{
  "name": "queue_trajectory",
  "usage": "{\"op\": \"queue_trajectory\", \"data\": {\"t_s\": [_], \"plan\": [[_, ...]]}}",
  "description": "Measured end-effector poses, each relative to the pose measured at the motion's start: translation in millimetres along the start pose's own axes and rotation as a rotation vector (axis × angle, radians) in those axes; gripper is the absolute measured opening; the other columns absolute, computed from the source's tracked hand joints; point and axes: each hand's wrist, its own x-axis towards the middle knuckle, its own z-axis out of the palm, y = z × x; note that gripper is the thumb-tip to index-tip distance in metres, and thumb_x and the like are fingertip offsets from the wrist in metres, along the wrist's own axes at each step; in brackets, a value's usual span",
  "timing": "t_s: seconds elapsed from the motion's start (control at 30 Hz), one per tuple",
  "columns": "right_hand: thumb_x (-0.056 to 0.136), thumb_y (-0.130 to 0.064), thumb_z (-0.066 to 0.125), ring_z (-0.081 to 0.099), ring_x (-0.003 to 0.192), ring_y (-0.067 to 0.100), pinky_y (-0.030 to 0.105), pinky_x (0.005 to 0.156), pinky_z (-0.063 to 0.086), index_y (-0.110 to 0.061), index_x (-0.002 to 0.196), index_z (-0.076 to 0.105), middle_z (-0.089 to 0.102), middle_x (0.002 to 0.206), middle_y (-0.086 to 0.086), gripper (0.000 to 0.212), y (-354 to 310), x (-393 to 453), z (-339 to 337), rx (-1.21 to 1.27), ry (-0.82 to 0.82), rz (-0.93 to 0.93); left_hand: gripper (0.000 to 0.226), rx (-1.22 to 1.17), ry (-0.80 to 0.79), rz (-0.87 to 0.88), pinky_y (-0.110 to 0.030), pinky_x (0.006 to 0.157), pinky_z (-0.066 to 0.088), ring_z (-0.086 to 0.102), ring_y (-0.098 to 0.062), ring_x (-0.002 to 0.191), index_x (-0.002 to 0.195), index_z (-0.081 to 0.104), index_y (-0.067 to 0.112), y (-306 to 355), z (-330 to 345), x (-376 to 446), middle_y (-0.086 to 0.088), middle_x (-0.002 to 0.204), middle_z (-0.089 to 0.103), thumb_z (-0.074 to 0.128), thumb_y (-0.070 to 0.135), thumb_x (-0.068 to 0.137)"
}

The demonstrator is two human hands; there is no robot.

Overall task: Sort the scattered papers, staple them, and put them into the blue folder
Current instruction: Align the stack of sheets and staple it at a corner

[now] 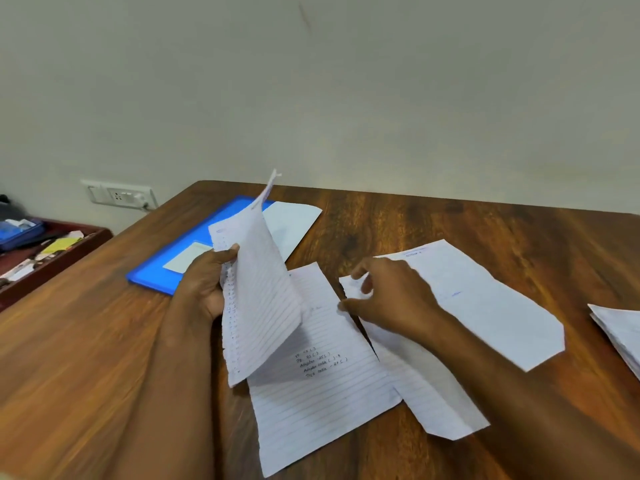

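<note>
- Left hand point(207, 282) grips a small bunch of lined sheets point(258, 289) by their left edge, thumb on the front, holding them upright above the wooden table point(450, 230).
- Right hand point(391, 296) reaches down with bent fingers onto the top corner of a lined sheet point(429, 386) on the table; whether it actually pinches that corner I cannot tell.
- Just left of that sheet lies another lined sheet with handwriting point(318, 386), partly under the held bunch.
- A plain sheet point(485, 306) lies behind the right hand, passing under the wrist.
- The blue folder point(169, 261) lies closed at the table's far left, behind the left hand, with a white sheet point(294, 226) just beside it.
- More papers point(620, 334) sit at the right edge.
- A red tray point(55, 261) of clutter stands off to the left, below a wall socket point(119, 195).
</note>
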Motion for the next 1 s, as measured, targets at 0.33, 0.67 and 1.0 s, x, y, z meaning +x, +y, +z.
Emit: {"op": "queue_trajectory", "data": {"t_s": [0.33,0.67,1.0], "plan": [[0.072,-0.039,0.094,0.056,0.07,0.01,0.026,0.057,0.043,-0.023,0.075,0.055,0.058,0.076,-0.01,0.042,-43,55,36,0.125,-0.048,-0.007,0.016,0.112,-0.081,-0.035,-0.03,0.072,0.058,0.069,-0.016,0.06,0.114,0.069,0.008,6,-10,4,-0.006,0.08,0.076,0.059,0.013,0.102],[0.069,-0.032,0.096,0.071,0.088,0.023,0.047,0.083,0.061,-0.017,0.094,0.072,0.074,0.099,0.001,0.038,-35,68,42,0.241,-0.08,0.142,0.016,0.1,-0.073,-0.052,-0.034,0.068,0.057,0.072,-0.018,0.066,0.115,0.068,0.008,6,-13,9,-0.007,0.086,0.077,0.063,0.014,0.101],[0.083,-0.018,0.086,0.072,0.088,0.018,0.028,0.063,0.055,-0.01,0.109,0.077,0.077,0.109,0.003,0.029,14,48,-17,0.542,-0.045,0.225,0.026,0.185,-0.07,-0.019,-0.041,0.083,0.06,0.073,-0.027,0.091,0.124,0.069,0.004,-1,1,8,-0.015,0.118,0.076,0.065,0.007,0.098]]}}
